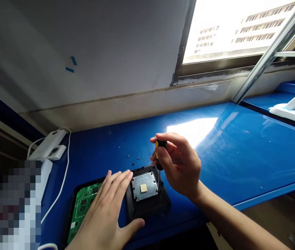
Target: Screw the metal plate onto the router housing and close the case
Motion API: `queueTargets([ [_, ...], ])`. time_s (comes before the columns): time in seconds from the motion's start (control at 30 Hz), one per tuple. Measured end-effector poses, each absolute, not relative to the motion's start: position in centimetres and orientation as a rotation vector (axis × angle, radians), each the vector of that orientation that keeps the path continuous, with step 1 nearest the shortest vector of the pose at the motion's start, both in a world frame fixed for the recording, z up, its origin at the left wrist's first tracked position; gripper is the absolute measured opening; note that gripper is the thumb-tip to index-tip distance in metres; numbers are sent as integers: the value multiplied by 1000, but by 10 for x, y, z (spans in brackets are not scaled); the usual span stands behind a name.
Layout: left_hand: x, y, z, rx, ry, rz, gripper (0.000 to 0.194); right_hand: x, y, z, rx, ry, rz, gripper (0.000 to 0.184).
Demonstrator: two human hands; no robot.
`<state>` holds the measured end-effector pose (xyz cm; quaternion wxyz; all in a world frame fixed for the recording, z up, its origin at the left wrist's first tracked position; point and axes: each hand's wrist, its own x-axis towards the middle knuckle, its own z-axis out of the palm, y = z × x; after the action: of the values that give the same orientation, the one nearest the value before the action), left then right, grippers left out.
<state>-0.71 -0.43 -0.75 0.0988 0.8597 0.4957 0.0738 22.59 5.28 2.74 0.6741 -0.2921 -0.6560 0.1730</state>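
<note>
My right hand [180, 161] is closed around the yellow and black handle of a screwdriver [158, 154]. The screwdriver stands nearly upright, its thin shaft reaching down to the right edge of a metal plate [149, 194]. That plate lies in a black plastic housing [149, 210] and bears a small cream-coloured square pad [143, 188]. My left hand [108, 205] is open, fingers stretched out, with the fingertips at the housing's left edge. Beneath and beside it, partly hidden, is a green circuit board [83, 205] in a black frame. Whether the screwdriver tip sits in a screw, I cannot make out.
Several small screws [138, 158] lie on the blue table [105, 149] behind the housing. At the left, a white power strip [50, 144] trails a white cable [65, 177]. Another white power strip [293, 113] and a blue tray [293, 86] are at the far right, beyond a metal post [260, 66].
</note>
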Motion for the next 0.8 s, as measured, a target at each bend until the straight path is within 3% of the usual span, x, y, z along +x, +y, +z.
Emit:
queueTargets([
  [0.8, 6, 0, 11, 2241, 1531, 28, 88, 223, 49, 26, -609, -1490, 442, 34],
])
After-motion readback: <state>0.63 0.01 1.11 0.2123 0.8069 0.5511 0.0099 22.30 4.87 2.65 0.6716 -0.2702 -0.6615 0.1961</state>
